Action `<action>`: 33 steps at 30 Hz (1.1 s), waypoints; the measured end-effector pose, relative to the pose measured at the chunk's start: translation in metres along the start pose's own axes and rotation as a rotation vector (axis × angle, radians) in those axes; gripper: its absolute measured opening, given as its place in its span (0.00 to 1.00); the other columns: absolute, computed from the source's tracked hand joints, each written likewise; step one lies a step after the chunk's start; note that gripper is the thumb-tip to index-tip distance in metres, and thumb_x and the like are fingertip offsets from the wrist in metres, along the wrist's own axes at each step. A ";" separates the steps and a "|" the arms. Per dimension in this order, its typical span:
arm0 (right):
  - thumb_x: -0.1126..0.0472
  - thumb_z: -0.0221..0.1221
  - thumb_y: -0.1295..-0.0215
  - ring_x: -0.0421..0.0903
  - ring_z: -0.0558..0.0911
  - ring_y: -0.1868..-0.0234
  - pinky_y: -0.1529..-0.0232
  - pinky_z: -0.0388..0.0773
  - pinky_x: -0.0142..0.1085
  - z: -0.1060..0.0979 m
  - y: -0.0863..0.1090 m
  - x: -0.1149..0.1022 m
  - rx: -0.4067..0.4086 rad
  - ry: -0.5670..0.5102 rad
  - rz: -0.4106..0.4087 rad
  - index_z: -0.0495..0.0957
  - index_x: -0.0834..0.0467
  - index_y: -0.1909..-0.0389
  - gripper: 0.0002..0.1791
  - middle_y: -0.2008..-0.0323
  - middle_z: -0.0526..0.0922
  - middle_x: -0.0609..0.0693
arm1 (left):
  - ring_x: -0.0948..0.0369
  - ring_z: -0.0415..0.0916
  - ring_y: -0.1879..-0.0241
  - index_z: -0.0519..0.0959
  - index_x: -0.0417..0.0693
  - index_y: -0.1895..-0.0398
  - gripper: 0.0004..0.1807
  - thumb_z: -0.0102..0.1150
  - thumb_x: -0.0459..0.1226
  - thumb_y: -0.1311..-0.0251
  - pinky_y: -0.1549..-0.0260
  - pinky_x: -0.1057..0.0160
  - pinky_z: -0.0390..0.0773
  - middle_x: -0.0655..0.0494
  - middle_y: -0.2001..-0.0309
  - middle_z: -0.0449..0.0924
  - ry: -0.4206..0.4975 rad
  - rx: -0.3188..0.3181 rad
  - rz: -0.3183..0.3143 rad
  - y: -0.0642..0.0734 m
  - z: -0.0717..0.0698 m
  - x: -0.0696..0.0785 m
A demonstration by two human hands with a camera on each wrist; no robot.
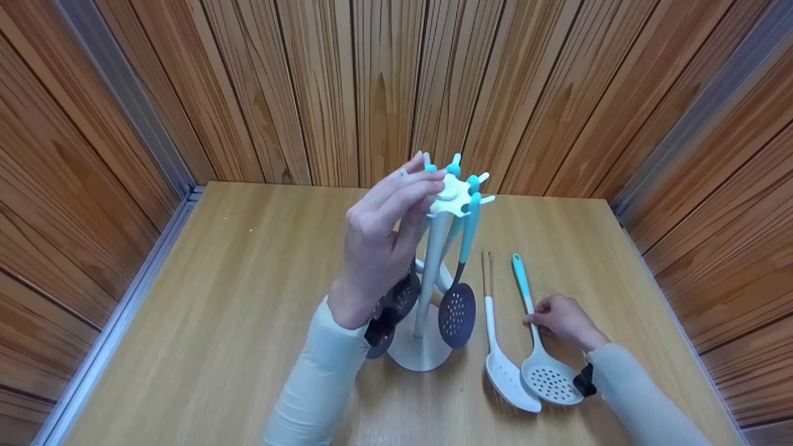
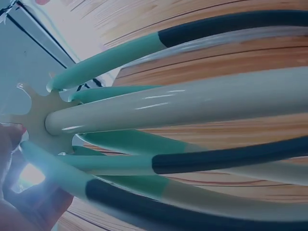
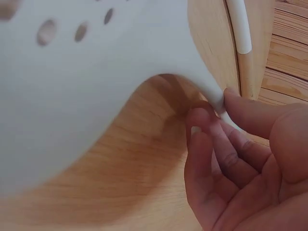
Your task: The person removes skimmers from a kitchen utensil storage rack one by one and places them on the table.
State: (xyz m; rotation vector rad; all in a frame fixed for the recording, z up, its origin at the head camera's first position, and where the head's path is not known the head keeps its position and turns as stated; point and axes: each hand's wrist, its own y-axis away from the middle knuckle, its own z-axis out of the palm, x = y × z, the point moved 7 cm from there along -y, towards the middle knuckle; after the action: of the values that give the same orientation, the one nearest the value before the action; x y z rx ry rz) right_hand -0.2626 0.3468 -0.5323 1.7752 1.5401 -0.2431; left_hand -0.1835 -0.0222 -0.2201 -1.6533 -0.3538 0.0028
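Note:
A white utensil rack [image 1: 438, 266] with a round base stands near the middle of the table. My left hand [image 1: 384, 229] holds its hooked top, fingers bent over the hooks at the left. In the left wrist view a turquoise handle [image 2: 57, 168] passes close by those fingers. Dark utensils hang there, among them a slotted skimmer [image 1: 457, 316]. To the right, my right hand [image 1: 567, 322] pinches the neck of a white skimmer [image 1: 551, 378] with round holes and a turquoise handle. Thumb and fingertips meet on that neck in the right wrist view. Whether the skimmer touches the table is unclear.
Left of the skimmer lies a white turner [image 1: 511, 381] with a wood-coloured handle end, its head close to the skimmer's. The wooden table [image 1: 248, 310] is enclosed by wood-panelled walls [image 1: 384, 93] at the back and sides.

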 end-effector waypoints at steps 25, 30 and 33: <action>0.54 0.66 0.35 0.51 0.79 0.65 0.63 0.77 0.39 -0.007 0.004 -0.004 -0.038 0.090 -0.005 0.81 0.63 0.52 0.18 0.66 0.81 0.54 | 0.54 0.81 0.46 0.87 0.40 0.55 0.12 0.67 0.32 0.43 0.46 0.61 0.77 0.46 0.53 0.84 -0.170 0.065 -0.095 0.006 0.015 -0.002; 0.53 0.64 0.33 0.51 0.80 0.65 0.62 0.79 0.42 -0.009 0.006 -0.006 -0.047 0.063 -0.026 0.72 0.69 0.39 0.29 0.63 0.81 0.55 | 0.54 0.81 0.46 0.87 0.41 0.55 0.12 0.66 0.32 0.42 0.47 0.62 0.78 0.47 0.53 0.84 -0.169 0.057 -0.079 0.002 0.016 -0.002; 0.55 0.63 0.32 0.50 0.81 0.66 0.64 0.79 0.42 -0.007 0.008 -0.008 -0.060 0.075 -0.052 0.66 0.70 0.33 0.33 0.64 0.81 0.55 | 0.53 0.81 0.46 0.87 0.41 0.56 0.12 0.66 0.31 0.43 0.47 0.61 0.78 0.46 0.54 0.84 -0.160 0.066 -0.073 0.003 0.014 -0.003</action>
State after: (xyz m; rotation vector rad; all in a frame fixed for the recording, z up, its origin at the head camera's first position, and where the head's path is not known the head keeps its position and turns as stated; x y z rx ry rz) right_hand -0.2600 0.3450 -0.5198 1.7160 1.6312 -0.1559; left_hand -0.1884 -0.0098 -0.2251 -1.5781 -0.5304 0.0918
